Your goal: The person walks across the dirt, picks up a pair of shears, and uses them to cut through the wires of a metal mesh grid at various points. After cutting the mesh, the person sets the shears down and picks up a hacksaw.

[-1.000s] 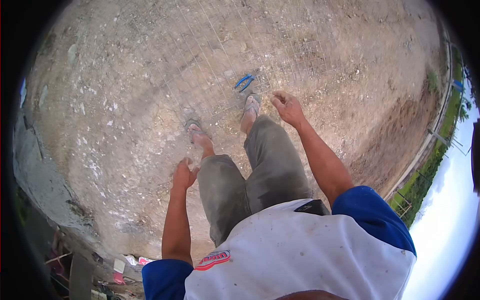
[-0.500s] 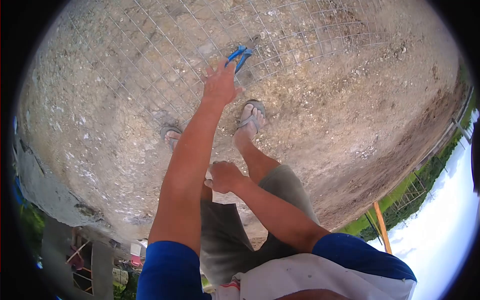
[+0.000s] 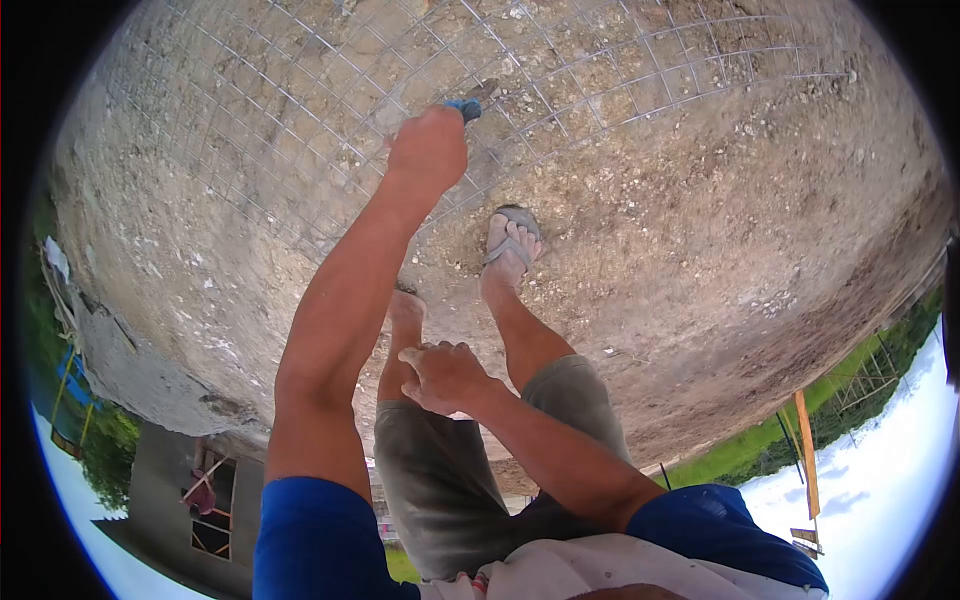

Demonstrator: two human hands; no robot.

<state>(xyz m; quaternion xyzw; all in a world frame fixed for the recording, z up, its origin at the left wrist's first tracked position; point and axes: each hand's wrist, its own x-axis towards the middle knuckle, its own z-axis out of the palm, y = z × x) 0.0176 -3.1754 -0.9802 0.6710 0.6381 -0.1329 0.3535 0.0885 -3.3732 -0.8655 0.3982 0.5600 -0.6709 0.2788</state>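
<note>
My left hand is stretched forward to the ground and closed round the blue handles of a pair of pliers. Most of the tool is hidden by the fist; its dark jaws point away from me, over the wire mesh lying on the dirt. Nearer my body, my right hand hangs in front of my knees with its fingers curled in. Whatever is inside those fingers, if anything, is hidden.
My sandalled right foot stands on rough, stony ground close to the mesh edge. The other foot is partly behind my left arm. At the lower left is a grey building; an orange post rises at the right.
My left hand was open with spread fingers at the pliers; now it has closed round the handles. The right hand stays curled and has shifted slightly. The view has tilted a little.
</note>
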